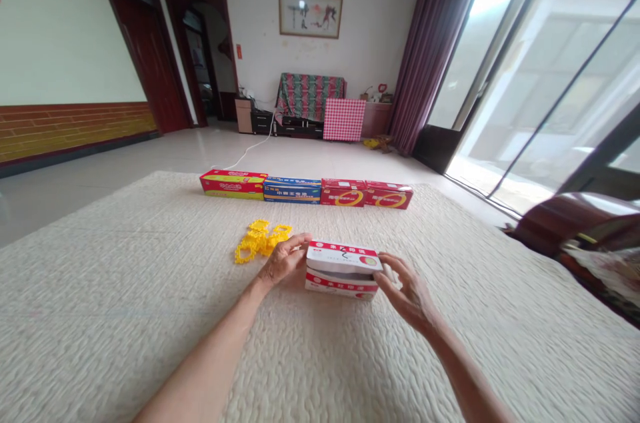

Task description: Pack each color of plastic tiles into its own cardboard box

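A white-and-red cardboard box (341, 258) with printed characters sits on the quilted cover in front of me. Its top flap is slightly raised, leaving a dark gap along the near side, and its contents are hidden. My left hand (286, 259) holds the box's left end, fingers at the upper corner. On the right end, my right hand (409, 291) grips with thumb at the near corner and fingers behind. Just beyond my left hand lies a loose pile of yellow plastic linking pieces (260, 240).
Across the far part of the quilted cover (165, 276) stands a row of boxes: a red-and-yellow box (233, 184), a blue box (292, 191) and two red boxes (343, 193). A dark red rounded piece of furniture (575, 226) stands at the right edge.
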Motion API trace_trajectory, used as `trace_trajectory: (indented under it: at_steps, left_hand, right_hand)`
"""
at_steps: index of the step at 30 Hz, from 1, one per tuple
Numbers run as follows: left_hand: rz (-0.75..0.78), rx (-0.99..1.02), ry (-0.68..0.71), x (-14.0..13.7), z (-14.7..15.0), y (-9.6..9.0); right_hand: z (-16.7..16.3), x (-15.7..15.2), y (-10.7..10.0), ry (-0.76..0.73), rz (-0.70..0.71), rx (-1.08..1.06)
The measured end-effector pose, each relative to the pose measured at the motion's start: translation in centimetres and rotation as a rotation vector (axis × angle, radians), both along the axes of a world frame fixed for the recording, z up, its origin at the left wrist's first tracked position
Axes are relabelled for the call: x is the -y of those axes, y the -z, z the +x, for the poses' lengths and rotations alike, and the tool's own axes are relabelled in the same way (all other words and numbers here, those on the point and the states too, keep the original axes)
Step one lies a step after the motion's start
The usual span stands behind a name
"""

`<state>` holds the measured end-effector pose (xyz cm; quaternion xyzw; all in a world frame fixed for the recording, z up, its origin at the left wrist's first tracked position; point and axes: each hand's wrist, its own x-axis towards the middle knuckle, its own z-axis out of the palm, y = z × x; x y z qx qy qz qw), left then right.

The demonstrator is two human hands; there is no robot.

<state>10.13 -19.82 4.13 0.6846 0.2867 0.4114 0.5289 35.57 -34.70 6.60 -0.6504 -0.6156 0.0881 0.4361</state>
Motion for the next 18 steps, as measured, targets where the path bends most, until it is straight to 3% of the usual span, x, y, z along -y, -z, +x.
trace_trajectory:
  at_steps: [4, 9, 18]
  left_hand:
    - [-0.143, 0.06, 0.046, 0.6, 0.6, -0.1]
    - [-0.153, 0.089, 0.005, 0.7, 0.9, 0.1]
    - [-0.061, -0.002, -0.03, 0.7, 0.5, -0.1]
  right_hand:
    - [-0.5, -0.5, -0.3, 0.106, 0.031, -0.012]
    - [-1.1, -0.5, -0.6, 0.028, 0.043, -0.005]
    - [-1.4, -1.0, 0.5, 0.057, -0.035, -0.007]
